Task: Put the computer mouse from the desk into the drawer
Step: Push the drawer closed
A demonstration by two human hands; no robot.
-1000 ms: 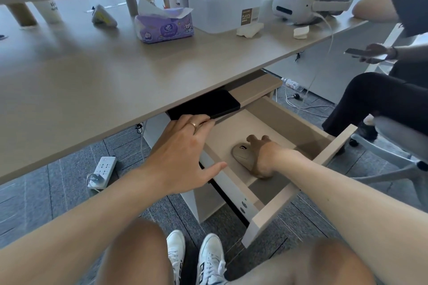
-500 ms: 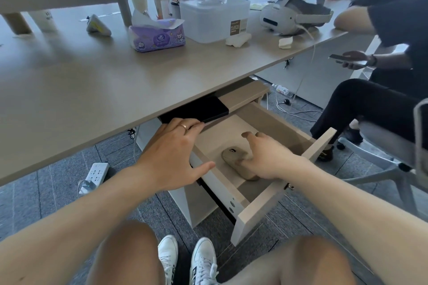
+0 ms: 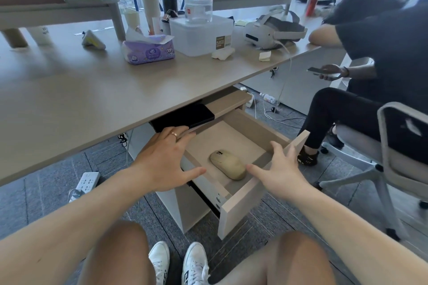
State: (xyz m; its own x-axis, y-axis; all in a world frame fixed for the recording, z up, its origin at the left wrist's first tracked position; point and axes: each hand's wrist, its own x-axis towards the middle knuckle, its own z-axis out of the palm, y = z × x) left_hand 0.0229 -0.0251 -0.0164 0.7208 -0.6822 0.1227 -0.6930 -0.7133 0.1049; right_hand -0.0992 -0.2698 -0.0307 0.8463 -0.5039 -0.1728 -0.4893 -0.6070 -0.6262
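A beige computer mouse (image 3: 228, 164) lies on the floor of the pulled-out drawer (image 3: 240, 206), near its front panel. My right hand (image 3: 279, 171) hovers just right of the mouse over the drawer's front corner, fingers spread and holding nothing. My left hand (image 3: 165, 159) rests with spread fingers on the drawer's left wall, a ring on one finger. The desk (image 3: 92, 95) stretches above the drawer. A black flat object (image 3: 185, 118) sits on the cabinet top under the desk edge.
On the desk stand a purple tissue pack (image 3: 148, 52), a white plastic box (image 3: 201, 34) and a VR headset (image 3: 273, 30). A seated person (image 3: 370, 58) with a phone is at the right, beside an office chair (image 3: 393, 146). A power strip (image 3: 86, 180) lies on the floor.
My right hand has let go of the mouse and drawn back to the right, off the drawer. The mouse now lies uncovered in the drawer. My left hand stays on the drawer's wall.
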